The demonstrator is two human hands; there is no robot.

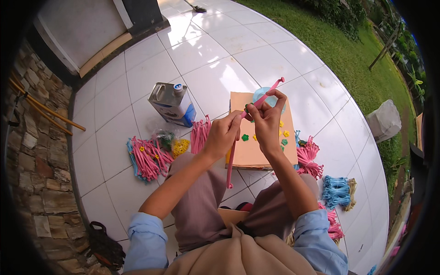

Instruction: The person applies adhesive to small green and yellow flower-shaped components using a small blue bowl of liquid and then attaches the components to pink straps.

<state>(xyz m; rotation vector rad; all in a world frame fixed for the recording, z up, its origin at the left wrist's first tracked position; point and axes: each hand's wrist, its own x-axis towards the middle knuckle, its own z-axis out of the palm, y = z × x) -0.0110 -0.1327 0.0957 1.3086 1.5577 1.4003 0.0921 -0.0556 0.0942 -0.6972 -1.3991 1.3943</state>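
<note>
A long pink strap (260,100) with a small knob at its end runs between my two hands above a peach-coloured board (252,156). My left hand (223,136) is closed round it, and the rest of the strap hangs down below my fist. My right hand (265,120) pinches the strap with thumb and fingers. A small green piece (248,108) shows on the strap at my right fingertips; its shape is partly hidden. On the board lie a green flower piece (245,137), a yellow flower piece (286,134) and several others. Behind my right hand sits a light blue round dish (260,95).
Bundles of pink straps (149,160) lie left of the board, beside a plastic bag of yellow pieces (180,147) and a metal can (172,104). To the right are more pink straps (310,156) and blue bundles (336,192). A stone wall (43,183) borders the left.
</note>
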